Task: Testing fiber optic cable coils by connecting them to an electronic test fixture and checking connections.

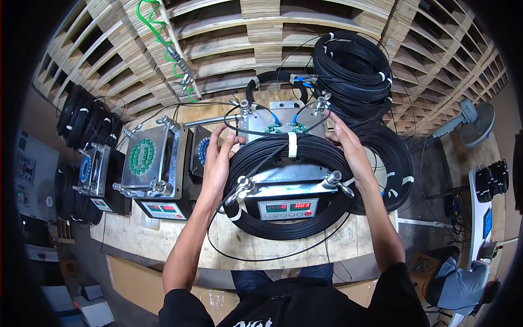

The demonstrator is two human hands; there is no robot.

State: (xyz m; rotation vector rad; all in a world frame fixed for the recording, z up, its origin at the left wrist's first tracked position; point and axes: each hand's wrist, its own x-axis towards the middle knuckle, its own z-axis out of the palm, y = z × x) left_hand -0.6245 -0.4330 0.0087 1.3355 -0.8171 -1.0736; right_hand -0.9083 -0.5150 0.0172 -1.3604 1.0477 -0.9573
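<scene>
stacked wooden slats (261,32) at the far side run out of view. the table (141,231) has its far edge partly hidden. on it, a silver-topped machine (260,119) is half covered by a coil of black cable (289,228), draped across it and looping near, below its display (289,209). the left hand (219,161) is at the coil's left, fingers bent, slightly apart; the right hand (347,140) is far right, fingertips partly hidden. whether either pinches the cable, i cannot tell. two blue connectors' (295,119) tips are indistinct.
</scene>
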